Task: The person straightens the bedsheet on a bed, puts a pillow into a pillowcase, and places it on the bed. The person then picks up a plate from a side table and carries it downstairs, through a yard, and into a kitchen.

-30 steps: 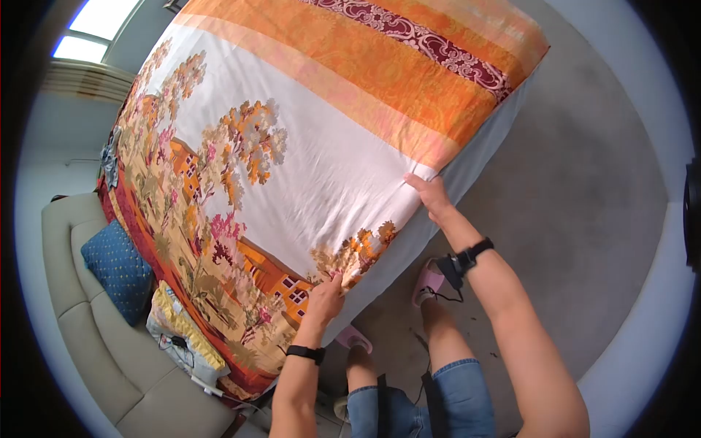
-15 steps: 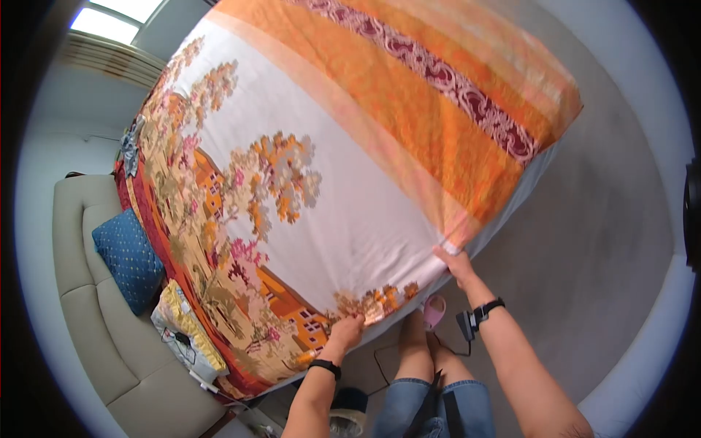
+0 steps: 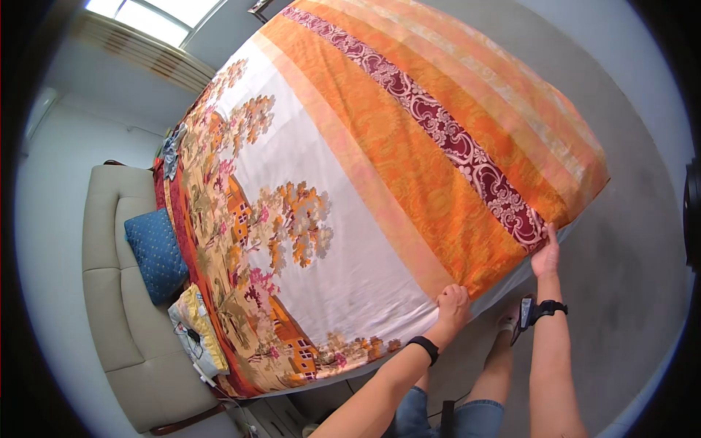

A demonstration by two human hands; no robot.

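Note:
A large bed sheet (image 3: pixel 350 241) with orange stripes, a maroon scroll band and a white field with printed trees and houses covers the bed. My left hand (image 3: pixel 454 305) is closed on its near edge, where the peach stripe meets the orange. Farther toward the foot of the bed, my right hand (image 3: pixel 546 252) grips the same edge at the end of the maroon band, thumb on top and fingers partly hidden. Below the edge shows a pale strip of the bed's side. Small wrinkles run across the white part near my left hand.
At the left stands a padded beige headboard (image 3: pixel 109 306). Against it lie a blue cushion (image 3: pixel 155 255) and a yellow-and-white folded pillow (image 3: pixel 196 325) with a cable on it. Grey floor (image 3: pixel 606 292) runs along the bed's near side and foot. A window (image 3: pixel 146 22) is at the back.
Both hands have moved right along the sheet's edge, toward the foot of the bed. The left now holds near where the right was, and the right has reached the maroon band.

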